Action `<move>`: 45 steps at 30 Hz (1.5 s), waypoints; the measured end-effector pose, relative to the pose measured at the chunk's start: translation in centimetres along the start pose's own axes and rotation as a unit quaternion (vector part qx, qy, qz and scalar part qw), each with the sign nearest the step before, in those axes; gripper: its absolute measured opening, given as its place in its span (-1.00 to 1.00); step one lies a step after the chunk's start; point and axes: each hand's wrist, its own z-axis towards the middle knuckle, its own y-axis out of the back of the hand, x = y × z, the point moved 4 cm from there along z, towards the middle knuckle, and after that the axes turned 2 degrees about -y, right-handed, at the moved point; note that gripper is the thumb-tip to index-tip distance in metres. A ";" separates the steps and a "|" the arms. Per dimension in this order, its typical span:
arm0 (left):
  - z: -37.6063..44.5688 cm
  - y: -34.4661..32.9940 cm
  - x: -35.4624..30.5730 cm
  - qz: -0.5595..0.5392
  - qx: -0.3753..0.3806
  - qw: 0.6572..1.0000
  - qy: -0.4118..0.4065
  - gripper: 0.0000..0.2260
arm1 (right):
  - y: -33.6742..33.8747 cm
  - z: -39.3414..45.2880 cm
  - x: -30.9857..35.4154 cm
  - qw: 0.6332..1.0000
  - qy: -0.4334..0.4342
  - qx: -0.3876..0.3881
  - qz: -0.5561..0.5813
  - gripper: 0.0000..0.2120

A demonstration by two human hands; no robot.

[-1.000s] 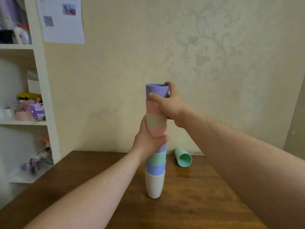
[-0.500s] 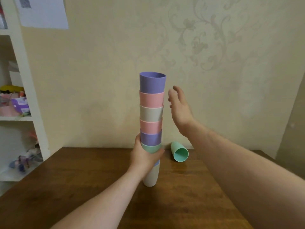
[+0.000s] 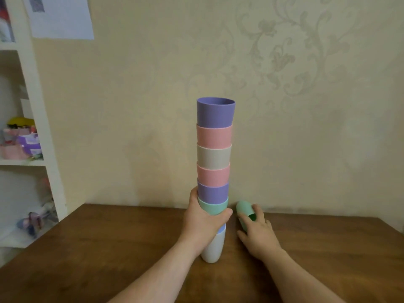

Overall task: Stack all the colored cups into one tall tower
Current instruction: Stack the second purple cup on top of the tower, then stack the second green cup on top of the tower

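A tower of nested cups stands upright on the wooden table, with a purple cup on top, then pink, beige, pink, purple, green, blue, and a white one at the base. My left hand is wrapped around the tower low down, over the green and blue cups. To the right, a loose green cup lies on its side near the wall. My right hand rests on that cup, fingers curled around its open end and thumb beneath it.
A white shelf unit with toys and small boxes stands at the left, beside the table's left edge. The patterned wall runs right behind the table. A paper sheet hangs on the wall at the upper left.
My right hand let go of the top purple cup, dropped to the table and closed around the lying green cup. My left hand slid lower down the tower.
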 end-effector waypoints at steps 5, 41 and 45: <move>-0.1 0.2 -0.3 -0.005 -0.003 1.000 -0.002 -0.36 | 1.9 -1.9 0.2 1.000 -0.004 -0.028 -0.011 -0.51; -9.0 0.9 -4.8 -0.008 0.081 0.997 0.004 -0.23 | 34.6 -16.0 18.4 0.753 0.190 -0.248 0.579 -0.38; -8.8 0.9 -4.7 -0.009 0.095 0.995 0.004 -0.21 | 31.5 -14.3 18.9 0.823 0.176 -0.206 0.500 -0.34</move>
